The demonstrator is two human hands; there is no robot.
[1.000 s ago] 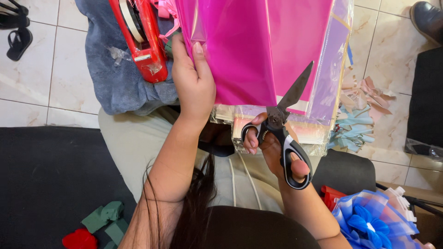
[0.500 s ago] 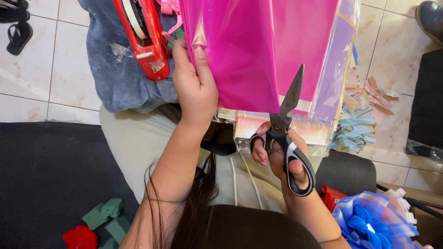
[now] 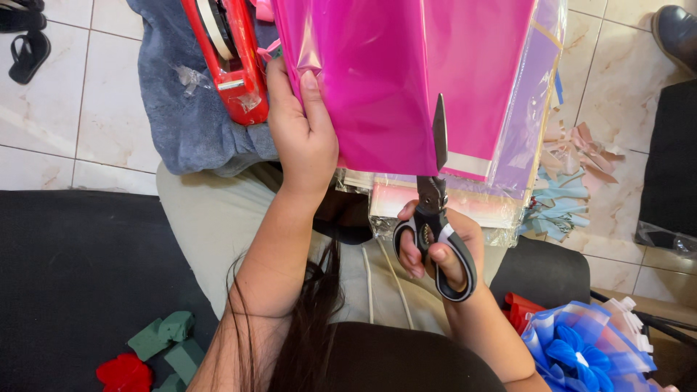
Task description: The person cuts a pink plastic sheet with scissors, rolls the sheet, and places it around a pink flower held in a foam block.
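Here my left hand (image 3: 305, 138) pinched the magenta cellophane sheet (image 3: 406, 80) over my lap, while my right hand (image 3: 439, 250), fingers through the handles, held the scissors (image 3: 435, 210) nearly closed at its lower edge; cutting was seemingly starting, needing opened blades.

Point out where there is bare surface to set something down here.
Bare tile lies at left, between the black sandals and the blue cloth. The dark mat is free above the green foam blocks. The right is crowded: paper scraps, blue bow.
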